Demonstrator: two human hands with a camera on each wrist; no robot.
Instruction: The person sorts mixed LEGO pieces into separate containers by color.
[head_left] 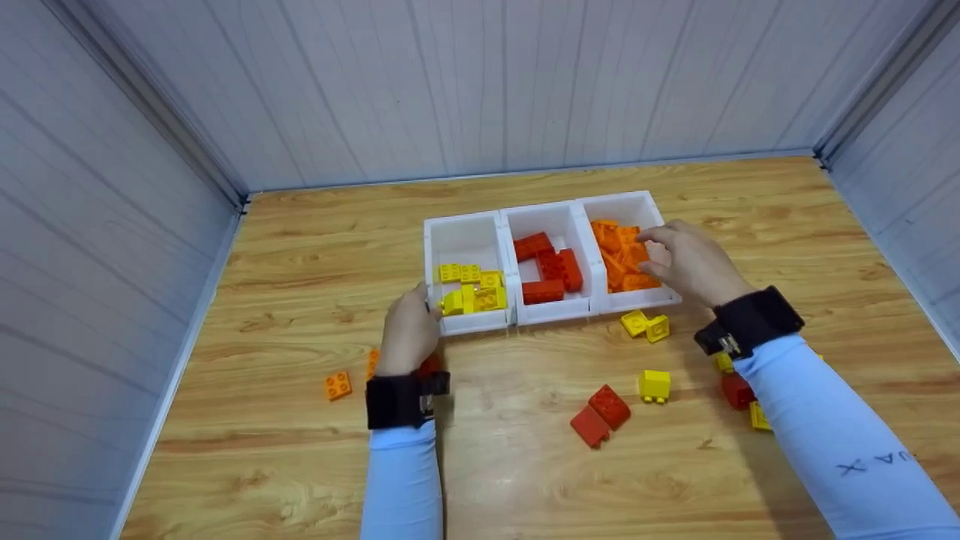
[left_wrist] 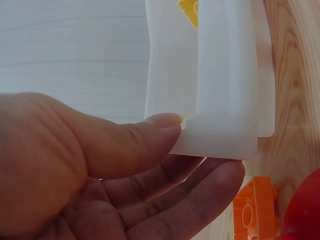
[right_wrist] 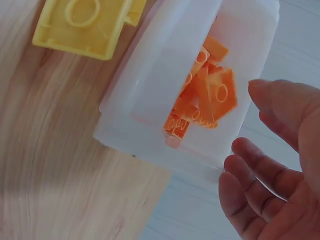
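Note:
Three joined white plastic bins [head_left: 555, 310] stand in a row on the wooden table. My left hand [head_left: 409, 331] pinches the leftmost bin's wall near its front corner, thumb over the rim and fingers beneath, as the left wrist view shows. Yellow toy bricks [head_left: 489, 299] lie in that bin, red bricks [head_left: 543, 291] in the middle one. Orange bricks [right_wrist: 202, 97] are heaped in the right bin. My right hand [head_left: 696, 262] is beside that bin with its fingertips at the outer rim, fingers loosely bent and nothing between thumb and fingers.
In front of the bins lie loose yellow bricks [head_left: 655, 385] and two red bricks [head_left: 609, 406]. More red and yellow bricks show partly under my right forearm. An orange brick [head_left: 338, 385] lies left of my left wrist. Pale panel walls [head_left: 480, 90] border the table.

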